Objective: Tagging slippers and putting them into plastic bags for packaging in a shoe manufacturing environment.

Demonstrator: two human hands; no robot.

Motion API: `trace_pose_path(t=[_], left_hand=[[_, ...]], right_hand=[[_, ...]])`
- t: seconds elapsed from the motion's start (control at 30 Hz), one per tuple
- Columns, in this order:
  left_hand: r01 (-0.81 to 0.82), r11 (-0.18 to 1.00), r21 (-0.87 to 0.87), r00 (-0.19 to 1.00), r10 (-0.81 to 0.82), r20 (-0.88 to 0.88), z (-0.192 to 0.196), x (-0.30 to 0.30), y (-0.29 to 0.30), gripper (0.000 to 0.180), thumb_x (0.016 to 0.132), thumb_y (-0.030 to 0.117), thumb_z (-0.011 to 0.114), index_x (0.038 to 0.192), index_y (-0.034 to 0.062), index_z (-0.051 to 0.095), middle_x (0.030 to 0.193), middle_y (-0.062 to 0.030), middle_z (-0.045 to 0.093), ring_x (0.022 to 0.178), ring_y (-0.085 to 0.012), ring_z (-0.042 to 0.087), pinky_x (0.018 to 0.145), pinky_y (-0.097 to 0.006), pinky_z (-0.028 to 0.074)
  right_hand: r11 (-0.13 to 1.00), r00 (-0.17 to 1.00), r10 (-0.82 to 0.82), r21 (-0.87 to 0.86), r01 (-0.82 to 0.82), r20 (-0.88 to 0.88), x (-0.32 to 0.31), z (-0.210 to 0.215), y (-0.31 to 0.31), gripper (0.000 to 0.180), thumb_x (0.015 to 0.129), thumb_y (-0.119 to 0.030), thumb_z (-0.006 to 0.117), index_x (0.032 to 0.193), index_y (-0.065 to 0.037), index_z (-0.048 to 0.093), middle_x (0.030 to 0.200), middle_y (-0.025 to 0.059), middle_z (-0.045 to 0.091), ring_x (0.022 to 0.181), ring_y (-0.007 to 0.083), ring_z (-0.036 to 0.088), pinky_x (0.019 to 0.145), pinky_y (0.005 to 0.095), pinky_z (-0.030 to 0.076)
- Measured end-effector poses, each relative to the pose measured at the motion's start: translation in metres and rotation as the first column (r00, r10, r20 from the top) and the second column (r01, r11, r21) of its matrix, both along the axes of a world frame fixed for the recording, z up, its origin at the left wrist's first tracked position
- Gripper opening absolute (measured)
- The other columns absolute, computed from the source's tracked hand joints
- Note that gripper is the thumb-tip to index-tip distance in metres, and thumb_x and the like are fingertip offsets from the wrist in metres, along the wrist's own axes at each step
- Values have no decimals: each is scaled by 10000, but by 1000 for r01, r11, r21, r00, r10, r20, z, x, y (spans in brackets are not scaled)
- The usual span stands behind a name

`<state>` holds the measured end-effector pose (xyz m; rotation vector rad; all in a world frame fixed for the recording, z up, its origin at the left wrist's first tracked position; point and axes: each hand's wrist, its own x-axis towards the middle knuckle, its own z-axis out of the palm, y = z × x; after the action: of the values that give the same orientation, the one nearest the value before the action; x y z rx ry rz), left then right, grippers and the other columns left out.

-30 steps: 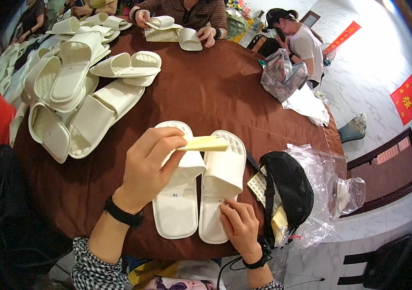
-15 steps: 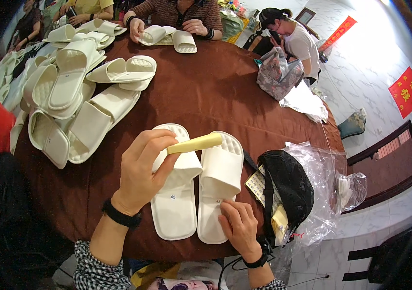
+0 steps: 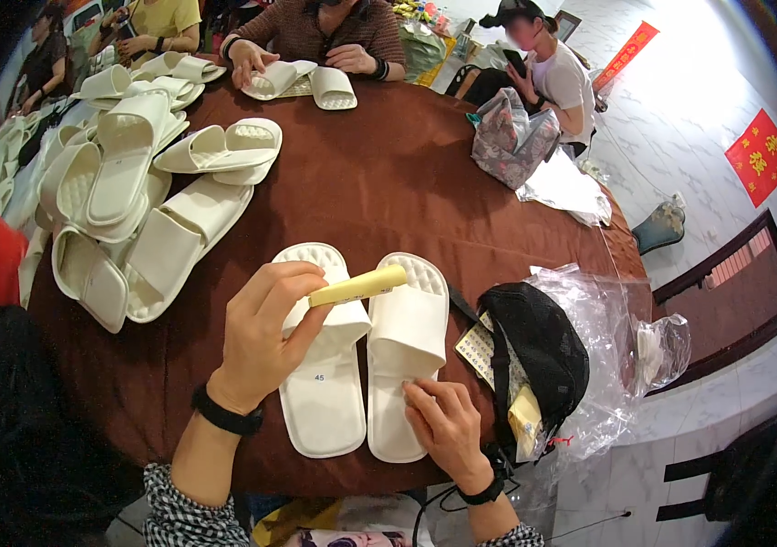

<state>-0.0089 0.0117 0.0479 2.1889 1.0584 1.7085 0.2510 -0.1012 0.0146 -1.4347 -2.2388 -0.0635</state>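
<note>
Two off-white slippers lie side by side in front of me, toes pointing away: the left slipper (image 3: 323, 415) with a small printed label on its insole, and the right slipper (image 3: 393, 424). Above their straps my left hand (image 3: 265, 333) pinches a folded pale yellow sticker sheet (image 3: 358, 286) between thumb and fingers; small marks show along its lower edge. My right hand (image 3: 448, 424) rests on the right slipper's insole. Its bent fingertips touch the surface near the strap, thumb and forefinger apart, and cover the spot there.
A pile of matching slippers (image 3: 124, 173) fills the left side of the brown-covered table (image 3: 361, 182). On the right lie a black mesh bag (image 3: 539, 356), a printed sticker sheet (image 3: 475, 351) and clear plastic (image 3: 607, 365). A patterned bag (image 3: 512, 137) stands farther back. Across the table, another person handles slippers (image 3: 334, 88).
The view has shifted slightly. My right fingertips now cover the label on the right slipper that showed beside them before. My left hand keeps its pinch on the yellow sheet.
</note>
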Motion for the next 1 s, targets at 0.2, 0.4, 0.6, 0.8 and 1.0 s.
trace_pose_path(t=[0.2,0.4,0.6,0.8,1.0], left_hand=[[51,999,3,998,-51,-21,-2,3,0,297,787,-35,756,1048,43,638,1057,-132,673,947,-305,679,816,-384,557],[88,996,15,993,-86,-77,-2,4,-1,311,776,-44,755,1051,58,650,1036,-118,671,929,-303,679,791,-382,559],[145,978,150,973,-114,-199,-1,9,-2,249,765,22,751,996,92,689,984,-52,670,912,-243,677,748,-369,570],[183,968,171,961,-140,-240,2,14,-8,253,720,54,728,966,108,705,1033,-41,658,978,-236,667,811,-359,571],[211,959,187,947,-154,-281,2,10,-11,257,715,78,739,966,127,717,1067,-28,667,1018,-227,652,840,-350,563]], right_hand=[[999,1000,5,-40,-5,16,1,3,2,373,838,-88,746,1205,-106,686,1092,54,651,920,244,628,777,349,553],[997,997,53,-48,-56,-53,7,6,2,347,846,-91,744,1184,-63,670,1109,76,655,954,274,639,802,383,553],[999,986,38,44,-31,-162,-12,48,9,436,842,-121,763,1238,-13,616,1161,129,646,1012,314,640,851,400,545],[991,987,107,98,-95,-123,-37,79,32,696,803,-139,784,1416,2,485,1325,157,576,1196,329,574,1015,421,478],[963,957,261,-26,-267,-130,-51,68,70,785,796,-106,755,1476,14,382,1176,171,615,1130,342,594,1014,440,465]])
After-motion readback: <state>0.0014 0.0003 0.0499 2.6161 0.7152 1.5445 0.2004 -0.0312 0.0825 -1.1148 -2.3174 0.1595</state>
